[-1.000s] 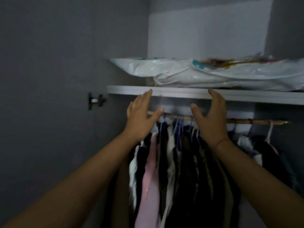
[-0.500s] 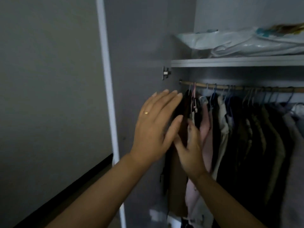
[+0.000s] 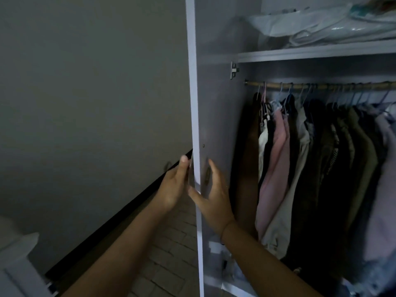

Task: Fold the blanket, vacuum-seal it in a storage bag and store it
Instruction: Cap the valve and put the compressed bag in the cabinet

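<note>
1. Step in hand: your sealed storage bag (image 3: 317, 26) already lies on the upper shelf (image 3: 310, 53) at far right, above the hanging rail (image 3: 321, 85) and the row of clothes (image 3: 310, 168). By my judgement storage is done and you are on the closing of the wardrobe door (image 3: 214, 103).
2. Left hand (image 3: 173, 187): it sits on the outer, left side of the door's edge, fingers extended upward along that edge. It is loosely open, holding nothing; whether the palm presses the panel cannot be told in this dim view.
3. Right hand (image 3: 212, 191): it sits on the inner face of the door, fingers spread, thumb reaching toward the edge. It is open too, bracing the panel rather than clasping anything.
4. Pose: both forearms rise from the near lower frame and converge on the door edge at mid-height, one hand on either side of it.
5. Next move calls for: withdrawing your right hand from the inner face before the door swings, or it risks being caught between door and frame.
</note>
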A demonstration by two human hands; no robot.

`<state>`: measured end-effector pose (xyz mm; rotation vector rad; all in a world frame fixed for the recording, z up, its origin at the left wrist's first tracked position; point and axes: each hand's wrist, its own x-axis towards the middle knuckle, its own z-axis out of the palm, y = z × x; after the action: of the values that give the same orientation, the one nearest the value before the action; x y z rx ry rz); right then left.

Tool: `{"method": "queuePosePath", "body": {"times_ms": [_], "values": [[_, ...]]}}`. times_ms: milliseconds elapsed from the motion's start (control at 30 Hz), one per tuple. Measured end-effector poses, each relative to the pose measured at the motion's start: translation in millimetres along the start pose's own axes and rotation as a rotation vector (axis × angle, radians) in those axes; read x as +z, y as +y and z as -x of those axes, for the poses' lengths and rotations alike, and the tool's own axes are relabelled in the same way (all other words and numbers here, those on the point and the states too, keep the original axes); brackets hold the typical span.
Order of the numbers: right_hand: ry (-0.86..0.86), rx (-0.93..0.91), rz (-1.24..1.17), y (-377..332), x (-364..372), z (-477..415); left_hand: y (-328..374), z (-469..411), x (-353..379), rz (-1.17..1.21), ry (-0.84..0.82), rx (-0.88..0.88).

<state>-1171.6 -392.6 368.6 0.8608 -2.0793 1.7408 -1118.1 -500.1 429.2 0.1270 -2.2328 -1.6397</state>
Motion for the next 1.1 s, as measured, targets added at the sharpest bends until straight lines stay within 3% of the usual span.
{"method": "queuePosePath", "body": {"times_ms": [133, 267, 367, 600, 800, 1100], "values": [[0.058, 0.055, -0.006, 13, -18, 9, 1, -1, 12, -0.007, -0.001, 0.077], [0.124, 0.031, -0.010, 35, -63, 26, 1, -9, 47, 0.021, -0.112, 0.200], [0.224, 0.068, 0.028, 53, -105, 34, 3, -20, 95, 0.021, -0.197, 0.273], [0.555, 0.241, -0.002, 93, -218, 10, 26, -59, 232, 0.003, -0.173, 0.258], [0.501, 0.319, 0.058, 146, -288, -39, 37, -105, 318, -0.038, -0.103, 0.250], [0.433, 0.404, 0.007, 200, -339, -102, 42, -166, 378, -0.144, -0.031, 0.253]]}}
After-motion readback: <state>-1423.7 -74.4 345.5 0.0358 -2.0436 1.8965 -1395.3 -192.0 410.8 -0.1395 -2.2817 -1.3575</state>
